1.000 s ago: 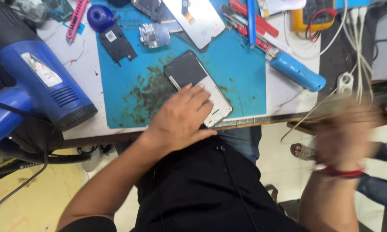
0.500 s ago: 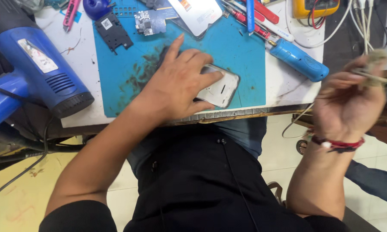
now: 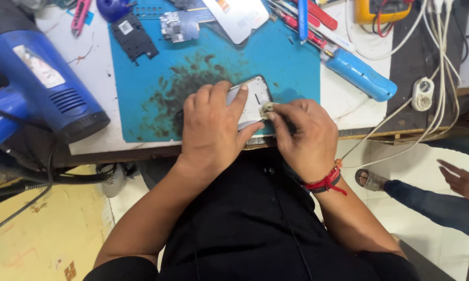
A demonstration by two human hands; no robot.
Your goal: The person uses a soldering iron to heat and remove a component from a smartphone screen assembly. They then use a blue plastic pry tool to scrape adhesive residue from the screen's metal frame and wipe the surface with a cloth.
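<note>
Now R hand (image 3: 303, 136), off-table 0.5 s ago, pinches small wad (image 3: 268, 109) on phone (image 3: 255, 101); L hand (image 3: 213, 127) flat, pressing it.

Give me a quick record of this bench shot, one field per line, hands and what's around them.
left hand: pressed flat on the phone, holding it down
right hand: pinching a small wad against the phone's lower edge
surface: stained blue work mat
left of mat: blue heat gun
behind: red-handled screwdrivers, blue soldering iron

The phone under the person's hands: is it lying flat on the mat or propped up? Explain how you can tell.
Flat. The phone lies on the blue mat, left hand pressing it down, right hand at its edge.
</note>
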